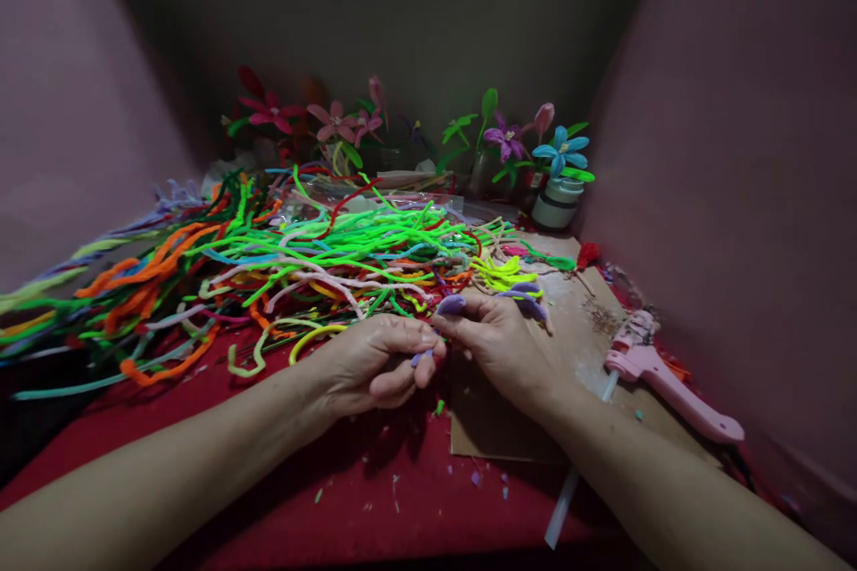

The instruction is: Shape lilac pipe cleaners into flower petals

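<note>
My left hand is closed, thumb against the fingers, with a small bit of purple fuzzy pipe cleaner showing between them. Close beside it, my right hand pinches a purple pipe cleaner petal between thumb and forefinger. The fingertips of both hands nearly meet, and I cannot tell whether the two purple bits are one piece. Just behind my right hand lie more purple petals, next to a bundle of yellow pipe cleaners.
A large heap of coloured pipe cleaners spreads across the back and left. On the right, a pink glue gun with a glue stick rests on cardboard. Pipe cleaner flowers stand behind, some in a small jar. Scraps dot the red cloth.
</note>
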